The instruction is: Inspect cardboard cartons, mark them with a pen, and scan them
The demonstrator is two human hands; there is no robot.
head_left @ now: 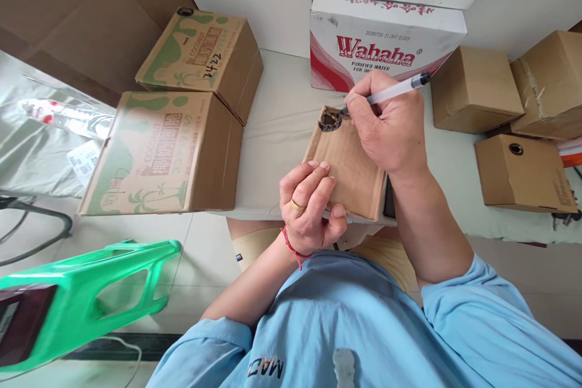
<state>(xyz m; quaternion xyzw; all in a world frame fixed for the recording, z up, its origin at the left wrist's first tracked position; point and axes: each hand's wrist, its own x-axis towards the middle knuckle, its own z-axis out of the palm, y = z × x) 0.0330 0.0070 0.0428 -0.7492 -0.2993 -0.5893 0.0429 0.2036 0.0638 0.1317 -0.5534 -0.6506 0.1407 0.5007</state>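
Fingers of the right hand (386, 127) pinch a slim pen with a white barrel and dark end (398, 88). Its tip points down, just beside a rough black ring (330, 120) at the far left corner of a flat brown cardboard box (357, 160). The box lies in front of the person, close to the near edge of the pale cloth-covered surface (275, 127). The left hand (311, 206) rests at the box's near left edge, fingers curled and pressed together; whether they grip it, I cannot tell.

A strip of surface shows between this box and two brown-and-green coconut cartons (150, 151) on the left, standing one behind the other and touching. The farther one bears handwritten digits. Directly behind the hands stands a white-and-red water carton (386, 48), and to the right sit three plain brown boxes (477, 85), the nearest with a dark round hole. What these containers hold is hidden.

The held-down box is smooth and matte, but its ring looks ragged. Below the surface's edge, at left, is a glossy green plastic stool (91, 279).
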